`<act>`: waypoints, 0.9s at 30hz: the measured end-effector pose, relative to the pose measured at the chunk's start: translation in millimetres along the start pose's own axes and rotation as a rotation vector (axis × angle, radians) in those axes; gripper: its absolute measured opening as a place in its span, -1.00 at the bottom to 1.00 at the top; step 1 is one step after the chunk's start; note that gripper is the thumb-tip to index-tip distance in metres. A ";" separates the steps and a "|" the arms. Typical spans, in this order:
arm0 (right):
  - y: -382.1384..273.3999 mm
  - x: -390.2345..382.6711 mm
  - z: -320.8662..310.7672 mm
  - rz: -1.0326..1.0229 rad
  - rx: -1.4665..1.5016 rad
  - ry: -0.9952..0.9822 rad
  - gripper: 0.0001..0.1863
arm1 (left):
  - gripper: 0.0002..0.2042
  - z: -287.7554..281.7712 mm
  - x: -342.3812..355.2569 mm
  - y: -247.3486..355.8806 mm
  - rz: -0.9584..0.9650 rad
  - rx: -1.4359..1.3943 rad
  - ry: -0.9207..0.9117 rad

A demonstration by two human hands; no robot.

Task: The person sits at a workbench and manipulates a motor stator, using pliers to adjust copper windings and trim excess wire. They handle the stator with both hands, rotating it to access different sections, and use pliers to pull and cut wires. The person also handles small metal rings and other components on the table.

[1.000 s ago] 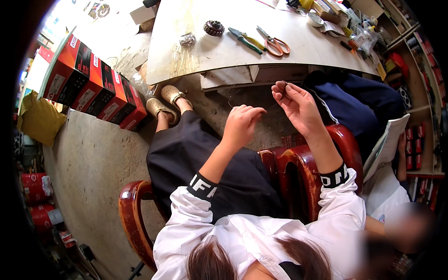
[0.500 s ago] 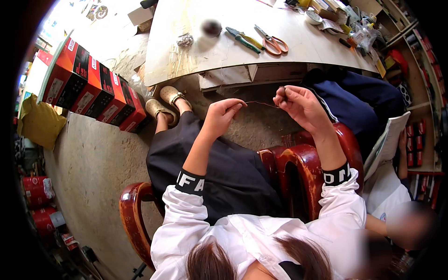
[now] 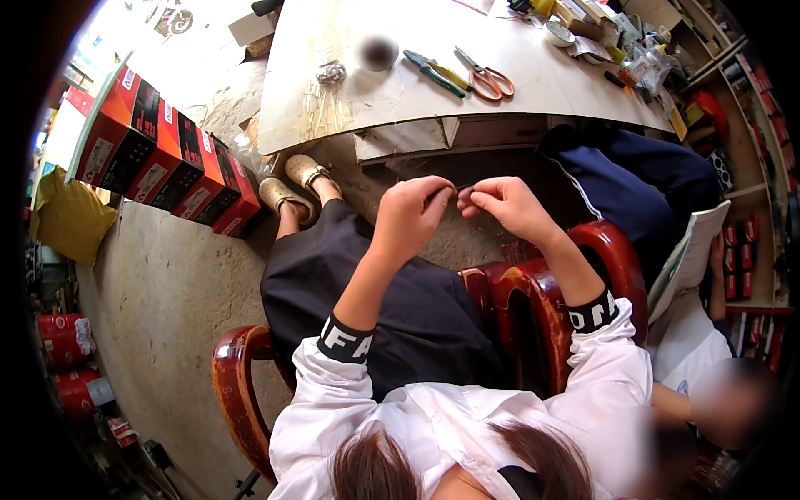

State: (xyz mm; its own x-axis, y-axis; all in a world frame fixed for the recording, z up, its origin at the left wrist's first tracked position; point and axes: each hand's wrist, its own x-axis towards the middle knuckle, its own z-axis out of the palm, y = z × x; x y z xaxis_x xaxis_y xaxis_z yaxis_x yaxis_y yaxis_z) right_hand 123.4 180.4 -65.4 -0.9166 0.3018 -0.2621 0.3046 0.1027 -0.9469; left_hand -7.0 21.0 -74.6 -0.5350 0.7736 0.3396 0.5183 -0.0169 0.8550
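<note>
Above my lap, my left hand [image 3: 412,212] pinches a thin reddish-brown wire [image 3: 464,189] between thumb and forefinger. My right hand [image 3: 510,207], closed close beside it, grips the same wire at a small dark bit. Fingers hide most of the wire; only a short stretch shows in the narrow gap. On the table [image 3: 367,92] beyond lie green-handled pliers [image 3: 438,73] and orange-handled scissors [image 3: 486,75], both apart from my hands.
A clear crumpled bundle [image 3: 331,72] with pale strands lies on the table, and clutter [image 3: 646,58] crowds its right end. Red-and-black boxes [image 3: 171,158] stand at left. A wooden chair arm [image 3: 242,392] is beside me. Another person with an open book [image 3: 692,250] sits at right.
My hands have come together, the right moving left and down and the left slightly right. The visible stretch of wire between them has become much shorter.
</note>
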 end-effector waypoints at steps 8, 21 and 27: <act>-9.5 3.1 1.3 -0.175 0.625 0.125 -0.66 | -0.72 17.4 -10.8 -5.2 -0.037 -0.225 -0.152; -11.9 2.1 1.9 -0.275 0.921 0.195 -0.72 | -0.81 36.2 -1.5 -17.4 -0.079 -0.416 -0.177; -10.8 0.1 -3.4 -0.290 0.870 0.170 -0.75 | -0.79 39.4 7.2 -26.3 0.097 -0.164 -0.174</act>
State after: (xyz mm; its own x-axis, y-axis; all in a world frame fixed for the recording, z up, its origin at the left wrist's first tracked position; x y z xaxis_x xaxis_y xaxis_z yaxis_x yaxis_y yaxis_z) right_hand 121.0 182.6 -54.5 -0.8555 0.5171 -0.0279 -0.2942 -0.5296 -0.7956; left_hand 1.8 52.0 -110.1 -0.3575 0.8606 0.3627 0.4390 -0.1879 0.8786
